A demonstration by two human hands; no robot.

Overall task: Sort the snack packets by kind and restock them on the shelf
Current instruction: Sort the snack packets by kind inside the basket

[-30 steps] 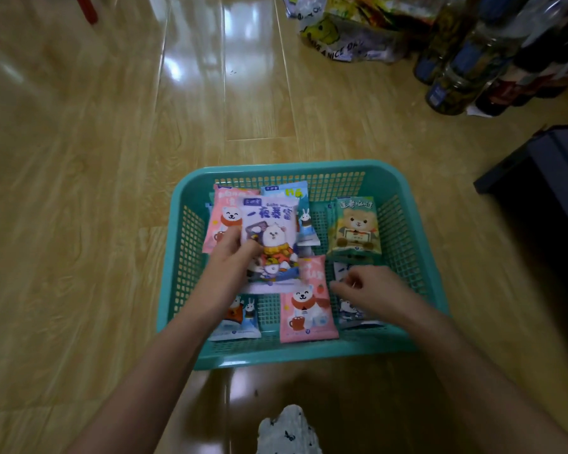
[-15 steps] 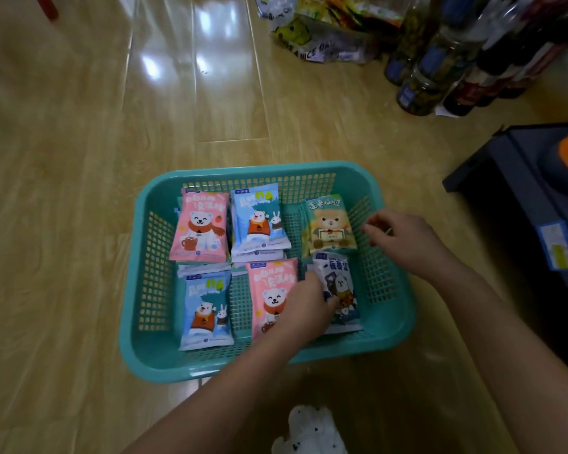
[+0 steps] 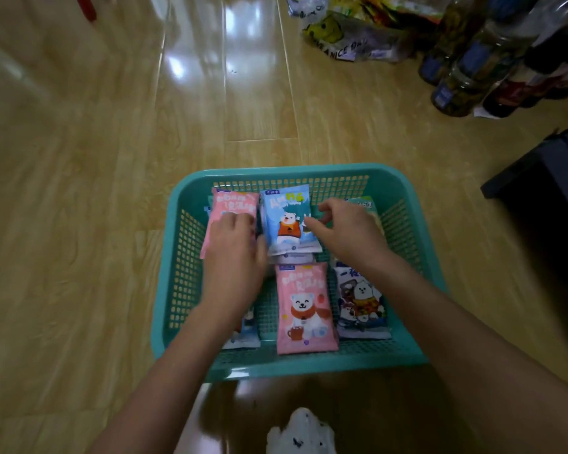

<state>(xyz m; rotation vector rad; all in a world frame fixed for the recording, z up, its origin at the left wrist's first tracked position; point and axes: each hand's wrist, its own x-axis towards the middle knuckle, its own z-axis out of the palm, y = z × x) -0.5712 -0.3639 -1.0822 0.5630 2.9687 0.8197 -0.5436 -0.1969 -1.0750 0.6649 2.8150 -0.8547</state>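
A teal plastic mesh basket (image 3: 184, 263) sits on a wooden floor (image 3: 79, 191), holding snack packets. The left hand (image 3: 233, 250) lies flat, fingers spread, on a pink bear-print packet (image 3: 230, 204) at the back left. The right hand (image 3: 345, 231), fingers loosely curled and holding nothing, touches the edge of a blue bear-print packet (image 3: 287, 221) beside it.

The left hand (image 3: 235, 247) is blurred and covers most of one pink packet (image 3: 233, 204). The right hand (image 3: 348, 231) hides a green packet (image 3: 363, 203).
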